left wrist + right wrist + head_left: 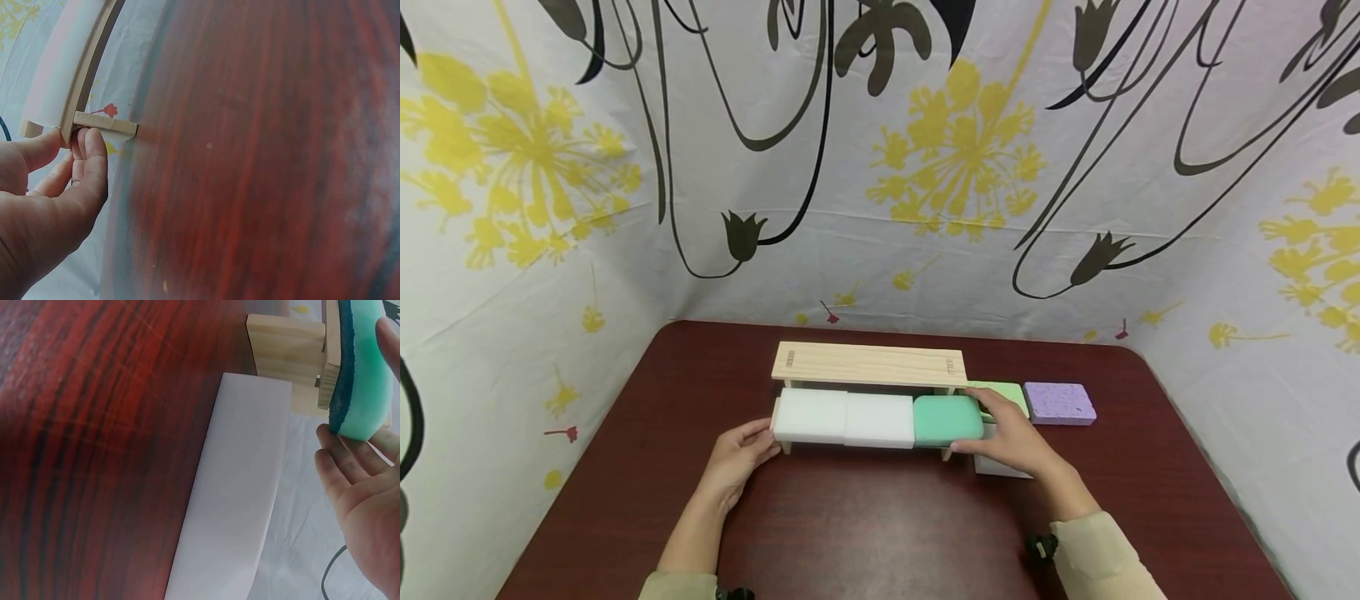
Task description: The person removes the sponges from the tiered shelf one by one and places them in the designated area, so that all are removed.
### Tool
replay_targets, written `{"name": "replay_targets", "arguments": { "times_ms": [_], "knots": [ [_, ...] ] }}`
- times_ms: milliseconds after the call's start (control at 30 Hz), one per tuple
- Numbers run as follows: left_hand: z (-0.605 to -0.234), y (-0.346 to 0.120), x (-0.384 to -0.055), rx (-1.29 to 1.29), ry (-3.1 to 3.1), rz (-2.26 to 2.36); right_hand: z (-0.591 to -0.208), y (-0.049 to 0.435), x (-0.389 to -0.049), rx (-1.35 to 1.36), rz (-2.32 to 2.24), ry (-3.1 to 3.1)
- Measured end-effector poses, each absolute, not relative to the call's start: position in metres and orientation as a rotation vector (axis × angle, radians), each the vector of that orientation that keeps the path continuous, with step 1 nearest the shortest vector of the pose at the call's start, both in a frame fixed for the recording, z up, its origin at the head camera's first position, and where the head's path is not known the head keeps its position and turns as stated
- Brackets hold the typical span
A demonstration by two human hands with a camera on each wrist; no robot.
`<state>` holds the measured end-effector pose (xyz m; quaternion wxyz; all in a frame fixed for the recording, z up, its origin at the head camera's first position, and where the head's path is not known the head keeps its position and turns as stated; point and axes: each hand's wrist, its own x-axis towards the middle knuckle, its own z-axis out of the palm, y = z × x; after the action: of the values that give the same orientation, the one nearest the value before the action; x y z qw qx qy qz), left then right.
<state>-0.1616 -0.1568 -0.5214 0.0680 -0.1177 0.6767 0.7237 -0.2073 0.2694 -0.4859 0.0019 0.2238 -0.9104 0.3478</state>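
Note:
Two white sponges (808,415) and a green sponge (949,420) lie in a row along a low wooden rack (787,447). At the rack's left end, my left hand (737,462) pinches the end of the board, thumb on top and fingertips below, beside a short wooden leg (106,122). My right hand (1011,437) spans the right end of the green sponge. In the right wrist view, its fingers curve against the end of the green sponge (369,381), which has a dark blue underside.
Behind stands a second wooden rack (868,364). To the right lie a light green sponge (1011,392), a purple sponge (1060,403) and a white block (231,481), partly under my right hand. Patterned cloth (880,283) surrounds the dark red table (880,525).

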Motion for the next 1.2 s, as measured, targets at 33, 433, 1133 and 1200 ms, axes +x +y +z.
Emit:
{"name": "replay_targets", "arguments": {
  "times_ms": [33, 433, 1133, 1200],
  "knots": [
    [-0.521, -0.157, -0.162, -0.356, 2.037, 2.18, -0.486, 0.269, -0.207, 0.695, 1.089, -2.859],
    [-0.521, -0.157, -0.162, -0.369, 2.036, 2.177, -0.485, 0.283, -0.204, 0.598, 1.052, -2.882],
    [-0.523, -0.157, -0.163, -0.365, 2.04, 2.164, -0.48, 0.318, -0.194, 0.52, 1.059, -2.884],
    [-0.524, -0.157, -0.163, -0.37, 2.039, 2.163, -0.48, 0.322, -0.193, 0.513, 1.06, -2.882]
  ]
}}
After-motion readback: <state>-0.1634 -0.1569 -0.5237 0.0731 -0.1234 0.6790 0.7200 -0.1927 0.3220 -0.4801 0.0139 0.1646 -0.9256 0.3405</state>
